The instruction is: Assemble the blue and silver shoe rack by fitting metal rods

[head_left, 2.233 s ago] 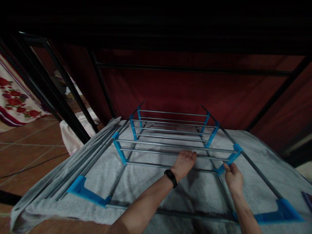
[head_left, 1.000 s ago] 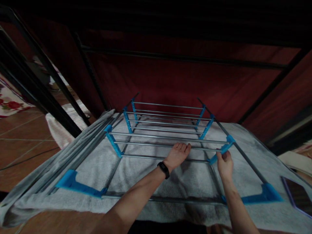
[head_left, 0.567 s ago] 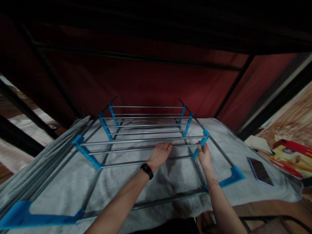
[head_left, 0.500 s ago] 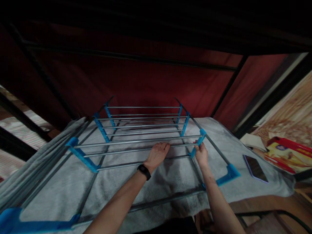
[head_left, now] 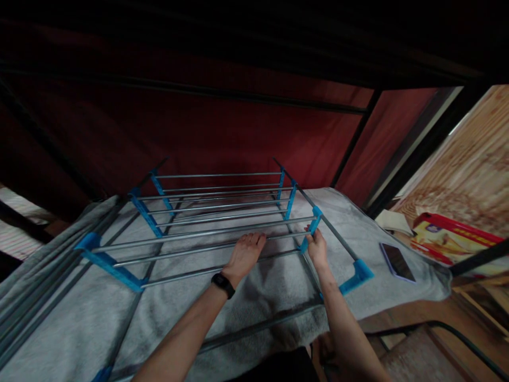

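A rack of grey metal tubes joined by blue plastic brackets lies on a grey blanket (head_left: 262, 292). My left hand (head_left: 245, 253), with a black band on its wrist, is wrapped over a middle metal tube (head_left: 175, 256) of the nearest shelf. At that shelf's right end, my right hand (head_left: 317, 248) grips the blue bracket (head_left: 314, 225) where the tubes enter it. Its thumb and fingers are closed about the bracket, partly hiding it. Another blue bracket (head_left: 119, 268) holds the left ends of the same tubes. Nearer me on the right sits a blue corner piece (head_left: 358, 276).
Right of the rack a phone (head_left: 397, 262) lies on the blanket. Beyond it are a red and yellow package (head_left: 449, 239) and a pale folded item (head_left: 393, 222). Dark bed-frame bars (head_left: 356, 138) stand before a red curtain (head_left: 222, 135). A chair (head_left: 429, 355) is at lower right.
The view has turned slightly right, so the rack and both hands appear further left. Both hands keep their grips on the tube and bracket.
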`<state>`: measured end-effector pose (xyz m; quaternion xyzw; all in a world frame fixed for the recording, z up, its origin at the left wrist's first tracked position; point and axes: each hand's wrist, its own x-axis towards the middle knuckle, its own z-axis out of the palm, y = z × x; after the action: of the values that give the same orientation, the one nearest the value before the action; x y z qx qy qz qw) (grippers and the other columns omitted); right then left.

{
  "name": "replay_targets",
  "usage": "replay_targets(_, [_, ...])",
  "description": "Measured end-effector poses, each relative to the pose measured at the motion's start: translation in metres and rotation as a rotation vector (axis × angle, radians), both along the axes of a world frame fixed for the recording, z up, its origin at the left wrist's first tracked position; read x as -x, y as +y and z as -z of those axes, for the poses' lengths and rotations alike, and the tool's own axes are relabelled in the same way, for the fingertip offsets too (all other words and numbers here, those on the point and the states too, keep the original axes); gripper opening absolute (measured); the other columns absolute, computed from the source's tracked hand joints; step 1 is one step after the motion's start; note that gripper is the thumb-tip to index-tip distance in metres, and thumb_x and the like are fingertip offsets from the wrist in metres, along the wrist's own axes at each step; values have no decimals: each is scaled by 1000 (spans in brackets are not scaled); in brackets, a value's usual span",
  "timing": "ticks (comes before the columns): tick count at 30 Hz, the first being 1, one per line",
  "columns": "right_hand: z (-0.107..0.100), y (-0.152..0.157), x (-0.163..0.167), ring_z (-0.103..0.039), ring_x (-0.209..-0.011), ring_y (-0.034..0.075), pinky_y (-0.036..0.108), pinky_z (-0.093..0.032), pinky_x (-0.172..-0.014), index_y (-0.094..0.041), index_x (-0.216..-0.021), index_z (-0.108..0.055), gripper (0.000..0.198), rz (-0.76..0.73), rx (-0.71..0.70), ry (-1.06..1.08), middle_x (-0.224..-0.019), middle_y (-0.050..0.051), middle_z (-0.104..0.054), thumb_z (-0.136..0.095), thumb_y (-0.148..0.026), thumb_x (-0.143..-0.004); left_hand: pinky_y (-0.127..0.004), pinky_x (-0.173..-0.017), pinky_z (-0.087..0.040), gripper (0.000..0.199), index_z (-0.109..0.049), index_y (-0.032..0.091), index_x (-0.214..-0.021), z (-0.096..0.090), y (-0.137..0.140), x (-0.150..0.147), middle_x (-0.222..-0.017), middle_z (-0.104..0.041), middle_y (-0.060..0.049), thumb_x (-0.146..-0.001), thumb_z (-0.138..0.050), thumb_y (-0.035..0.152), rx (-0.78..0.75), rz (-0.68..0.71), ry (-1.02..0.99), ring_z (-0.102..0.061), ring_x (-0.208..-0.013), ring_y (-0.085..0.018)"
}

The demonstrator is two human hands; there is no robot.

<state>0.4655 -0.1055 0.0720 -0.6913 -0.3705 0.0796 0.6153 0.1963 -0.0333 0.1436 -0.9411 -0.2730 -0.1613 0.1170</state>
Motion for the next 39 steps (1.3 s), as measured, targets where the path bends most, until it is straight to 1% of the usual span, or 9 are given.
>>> replay_targets(10, [30, -18, 22, -63, -112, 27, 44, -46, -104, -20, -122, -58, 49, 134, -9, 119, -123, 13, -67, -56, -46, -81, -40, -94, -48, 38, -56, 15, -128, 17, -13, 3, -112, -67, -11, -93, -46, 4, 38, -2, 15, -63, -102, -23])
replay_targets(12, [37, -26, 30, -65, -107, 25, 42, -50, -100, -21, -121, -58, 50, 153, -11, 218, -117, 9, -68, -61, -46, -78, -40, -95, -48, 36, -56, 15, -128, 18, -16, 2, -112, -67, -11, -94, -46, 6, 45, -12, 33, -63, -103, -24])
replay_targets(15, [42, -36, 39, -67, -94, 19, 35, -54, -93, -24, -112, -61, 49, 137, -133, 510, -100, 0, -70, -74, -41, -68, -40, -94, -47, 33, -56, 15, -126, 16, -16, -1, -111, -67, -11, -96, -46, 9, 71, -11, 50, -63, -103, -24])
replay_targets(18, [33, -42, 44, -68, -86, 14, 30, -57, -89, -24, -99, -65, 40, 66, -232, 719, -94, -3, -69, -79, -36, -64, -40, -94, -47, 29, -56, 14, -124, 10, -14, -4, -110, -66, -12, -97, -45, 11, 79, 0, 51, -63, -102, -24])
replay_targets(22, [8, -36, 54, -71, -96, 19, 37, -60, -93, -23, -92, -70, 28, -247, -221, 908, -99, 3, -74, -81, -34, -68, -40, -90, -48, 28, -55, 12, -123, 4, -13, -4, -109, -66, -14, -98, -44, 13, 83, 26, 56, -64, -100, -24])
replay_targets(24, [-2, -29, 63, -71, -101, 20, 39, -59, -97, -23, -90, -71, 25, -324, -244, 978, -100, 3, -74, -81, -34, -70, -39, -89, -48, 27, -55, 12, -121, 3, -14, -4, -108, -66, -13, -98, -43, 13, 77, 33, 52, -64, -99, -23])
replay_targets(31, [-1, -13, 75, -71, -86, 13, 32, -61, -93, -22, -78, -68, 21, -255, -274, 958, -86, -2, -71, -86, -26, -69, -37, -90, -45, 31, -53, 13, -129, 7, -14, 2, -109, -67, -10, -101, -40, 15, 14, 49, 1, -64, -100, -21])
replay_targets(37, [-3, -12, 54, -71, -80, 14, 37, -62, -92, -21, -73, -63, 25, -193, -330, 937, -77, -4, -67, -87, -24, -69, -38, -90, -44, 26, -58, 15, -118, 14, 2, 43, -105, -68, -10, -102, -46, 32, 54, -89, -22, -63, -99, -23])
replay_targets(39, [-5, -13, 49, -72, -80, 15, 36, -63, -88, -21, -72, -62, 25, -183, -333, 937, -76, -3, -67, -87, -22, -68, -38, -90, -44, 22, -60, 15, -113, 17, 6, 57, -103, -68, -9, -101, -48, 31, 79, -138, 2, -64, -98, -23])
